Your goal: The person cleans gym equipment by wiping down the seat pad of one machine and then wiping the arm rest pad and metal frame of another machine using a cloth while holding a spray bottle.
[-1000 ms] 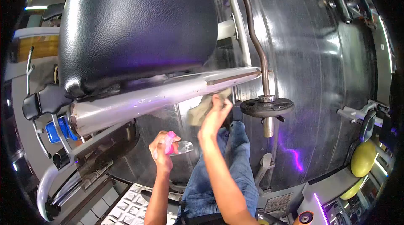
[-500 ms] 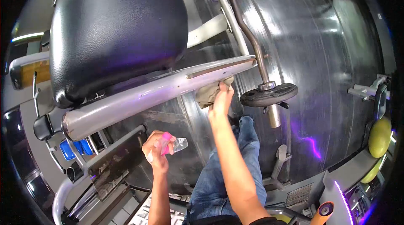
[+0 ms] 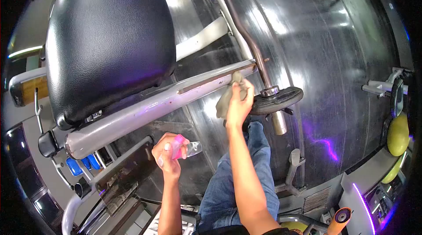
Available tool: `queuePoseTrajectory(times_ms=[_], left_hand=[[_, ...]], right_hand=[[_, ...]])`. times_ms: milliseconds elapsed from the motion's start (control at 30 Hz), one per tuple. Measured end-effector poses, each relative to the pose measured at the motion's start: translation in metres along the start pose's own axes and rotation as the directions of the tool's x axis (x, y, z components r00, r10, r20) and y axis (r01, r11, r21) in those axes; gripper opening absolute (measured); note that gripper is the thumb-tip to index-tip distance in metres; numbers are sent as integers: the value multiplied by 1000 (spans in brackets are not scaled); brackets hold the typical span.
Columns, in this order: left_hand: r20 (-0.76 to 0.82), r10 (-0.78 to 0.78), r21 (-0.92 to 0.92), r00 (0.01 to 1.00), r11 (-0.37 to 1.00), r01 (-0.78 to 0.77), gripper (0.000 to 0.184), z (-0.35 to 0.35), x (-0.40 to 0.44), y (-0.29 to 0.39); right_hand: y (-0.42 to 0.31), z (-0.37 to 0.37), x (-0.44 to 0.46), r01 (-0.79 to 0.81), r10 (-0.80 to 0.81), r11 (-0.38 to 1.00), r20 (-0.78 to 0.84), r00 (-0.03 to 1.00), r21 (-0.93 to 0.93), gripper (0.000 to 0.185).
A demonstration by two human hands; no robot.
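My right hand point(image 3: 239, 107) is closed on a grey-beige cloth point(image 3: 225, 101), which it presses to the side of the grey metal beam point(image 3: 145, 111) near its far end. Part of the cloth hangs down loosely. Lower and to the left, my left hand point(image 3: 167, 153) is wrapped round a small clear bottle point(image 3: 194, 148) with a pink part; the fingers hide some of it. A black padded seat point(image 3: 110, 37) rises above the beam. Just right of my right hand is a black weight plate point(image 3: 279, 101) on a bent bar point(image 3: 246, 32).
Dark rubber flooring point(image 3: 325, 59) spreads beneath the equipment. A metal floor post point(image 3: 294, 160) stands to the right of my legs. Yellow-green balls point(image 3: 398, 134) lie at the right edge, and an orange foam roller point(image 3: 339, 222) is at the lower right.
My right hand and the cloth have moved along the beam toward its far end, near the weight plate. The left hand still holds the bottle. The view has shifted slightly.
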State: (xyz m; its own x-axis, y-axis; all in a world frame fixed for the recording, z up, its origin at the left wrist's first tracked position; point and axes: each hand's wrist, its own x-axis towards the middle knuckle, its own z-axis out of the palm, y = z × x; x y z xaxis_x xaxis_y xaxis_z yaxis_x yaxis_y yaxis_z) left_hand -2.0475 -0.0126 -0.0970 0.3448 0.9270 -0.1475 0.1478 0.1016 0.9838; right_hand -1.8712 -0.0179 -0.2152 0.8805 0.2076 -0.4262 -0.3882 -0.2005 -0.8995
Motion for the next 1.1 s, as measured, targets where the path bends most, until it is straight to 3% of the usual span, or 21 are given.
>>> queuePoseTrajectory(times_ms=[100, 233, 433, 533, 567, 633, 667, 733, 833, 1033, 1100], left_hand=[[1, -7, -5, 1000, 1000, 7, 53, 7, 2, 0], [5, -24, 5, 1000, 1000, 24, 53, 12, 4, 1], [-30, -42, 86, 999, 995, 44, 56, 14, 10, -1], [-32, -53, 84, 998, 995, 55, 55, 15, 12, -1], [-27, -57, 87, 998, 994, 59, 55, 16, 13, -1], [-15, -61, 88, 998, 994, 62, 55, 18, 14, -3], [-12, -62, 89, 998, 994, 63, 55, 17, 14, -3], [-11, -59, 92, 998, 994, 60, 56, 19, 15, -5], [-22, -100, 79, 995, 992, 102, 56, 19, 13, -10], [-17, -96, 73, 995, 993, 97, 55, 14, 10, -14], [8, -96, 104, 995, 990, 94, 55, 11, 10, -14]], right_hand=[[-9, 1, 16, -69, 72, 996, -44, 996, 64, 27], [-12, 12, -14, 72, -75, 994, -37, 996, -77, 29], [-16, 9, -66, 32, -42, 997, 142, 989, 69, 23], [7, 7, -51, -225, 212, 959, 91, 973, 173, 26], [15, 9, -42, -355, 347, 894, 77, 935, 272, 22], [42, 10, -19, -538, 500, 664, 227, 836, 520, 31], [53, 12, -13, -535, 499, 664, 223, 837, 522, 31], [59, 19, -1, -619, 622, 492, 250, 742, 613, 46], [66, 23, 6, -660, 611, 369, 364, 703, 655, 47], [36, 8, -27, -765, 613, 399, 473, 632, 505, 43], [32, 5, -33, -877, 662, 322, 577, 478, 357, 39]])
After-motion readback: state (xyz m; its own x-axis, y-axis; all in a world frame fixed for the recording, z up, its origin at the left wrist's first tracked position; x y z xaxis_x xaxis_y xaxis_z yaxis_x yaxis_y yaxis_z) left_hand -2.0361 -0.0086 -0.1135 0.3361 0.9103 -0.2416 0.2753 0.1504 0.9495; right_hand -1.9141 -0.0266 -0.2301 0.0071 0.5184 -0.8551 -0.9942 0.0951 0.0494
